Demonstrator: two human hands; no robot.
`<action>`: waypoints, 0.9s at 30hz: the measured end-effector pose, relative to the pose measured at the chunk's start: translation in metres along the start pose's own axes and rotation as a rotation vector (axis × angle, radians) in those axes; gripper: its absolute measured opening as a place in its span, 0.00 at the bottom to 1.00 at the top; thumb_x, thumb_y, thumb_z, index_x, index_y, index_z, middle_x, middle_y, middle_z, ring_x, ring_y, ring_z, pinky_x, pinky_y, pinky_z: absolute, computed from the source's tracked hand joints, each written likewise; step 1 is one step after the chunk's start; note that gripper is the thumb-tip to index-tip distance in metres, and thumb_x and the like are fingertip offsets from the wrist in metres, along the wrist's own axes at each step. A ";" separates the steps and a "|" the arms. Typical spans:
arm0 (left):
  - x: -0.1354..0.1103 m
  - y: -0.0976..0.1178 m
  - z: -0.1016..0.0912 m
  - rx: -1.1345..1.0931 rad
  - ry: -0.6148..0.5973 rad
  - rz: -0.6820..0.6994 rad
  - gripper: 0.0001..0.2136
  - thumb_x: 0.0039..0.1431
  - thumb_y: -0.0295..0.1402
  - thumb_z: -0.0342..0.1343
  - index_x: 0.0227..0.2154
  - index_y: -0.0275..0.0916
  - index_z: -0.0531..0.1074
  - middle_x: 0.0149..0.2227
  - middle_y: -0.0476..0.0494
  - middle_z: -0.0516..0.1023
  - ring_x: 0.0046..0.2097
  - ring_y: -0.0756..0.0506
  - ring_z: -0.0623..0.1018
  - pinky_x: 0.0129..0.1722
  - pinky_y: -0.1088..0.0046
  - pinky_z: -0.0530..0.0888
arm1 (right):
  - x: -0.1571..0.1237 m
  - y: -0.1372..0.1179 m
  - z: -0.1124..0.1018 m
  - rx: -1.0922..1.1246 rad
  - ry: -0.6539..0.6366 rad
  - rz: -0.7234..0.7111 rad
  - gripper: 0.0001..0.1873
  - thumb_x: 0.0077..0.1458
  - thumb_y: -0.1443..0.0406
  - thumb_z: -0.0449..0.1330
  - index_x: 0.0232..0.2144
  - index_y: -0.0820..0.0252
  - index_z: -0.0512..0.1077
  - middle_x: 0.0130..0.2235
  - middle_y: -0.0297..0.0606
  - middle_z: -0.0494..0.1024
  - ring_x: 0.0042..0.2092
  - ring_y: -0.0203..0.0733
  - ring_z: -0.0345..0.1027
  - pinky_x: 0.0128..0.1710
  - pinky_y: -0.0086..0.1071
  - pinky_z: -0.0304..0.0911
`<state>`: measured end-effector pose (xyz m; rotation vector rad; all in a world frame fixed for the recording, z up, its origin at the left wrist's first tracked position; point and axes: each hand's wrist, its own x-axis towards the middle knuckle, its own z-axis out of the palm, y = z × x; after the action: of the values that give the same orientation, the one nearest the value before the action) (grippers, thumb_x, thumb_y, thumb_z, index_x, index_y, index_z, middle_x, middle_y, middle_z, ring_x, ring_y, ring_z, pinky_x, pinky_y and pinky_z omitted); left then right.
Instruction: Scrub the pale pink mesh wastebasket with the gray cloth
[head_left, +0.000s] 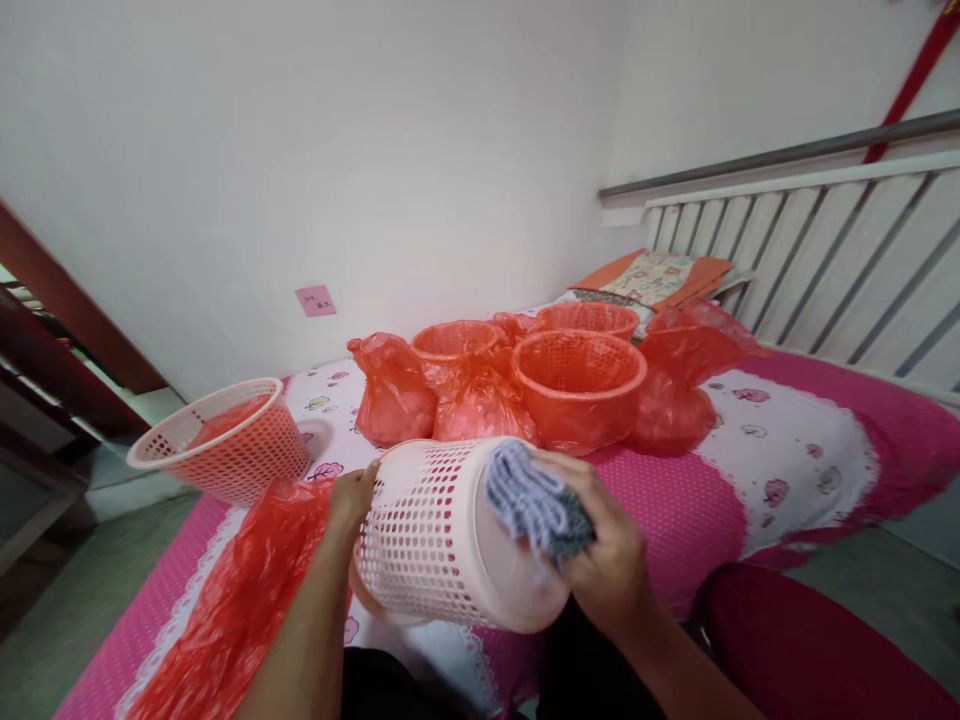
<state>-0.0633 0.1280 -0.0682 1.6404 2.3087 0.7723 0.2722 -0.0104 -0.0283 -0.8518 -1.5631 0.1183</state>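
A pale pink perforated plastic basket lies tipped on its side in front of me, its solid base facing right. My left hand is closed on the basket near its rim at the left; some of the fingers are hidden behind it. In my right hand is a folded grey-and-blue cloth, held against the basket's base and slightly blurred. By my left forearm a crumpled red plastic bag is spread on the bed.
Another pale pink basket with red plastic inside leans at the left. Orange-red baskets and several filled red bags stand toward the wall. A dark red stool is at lower right, below a white headboard.
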 end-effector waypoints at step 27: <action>-0.006 0.010 0.000 -0.088 -0.030 0.026 0.22 0.64 0.45 0.44 0.14 0.44 0.58 0.18 0.48 0.65 0.26 0.44 0.69 0.29 0.69 0.59 | 0.043 -0.039 0.036 -0.255 -0.535 -0.202 0.20 0.49 0.70 0.60 0.47 0.61 0.72 0.51 0.46 0.78 0.55 0.55 0.66 0.65 0.52 0.51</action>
<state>-0.0530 0.1253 -0.0637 1.6351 2.2046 0.8372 0.2253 0.0006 0.0200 -0.8976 -2.1932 -0.0022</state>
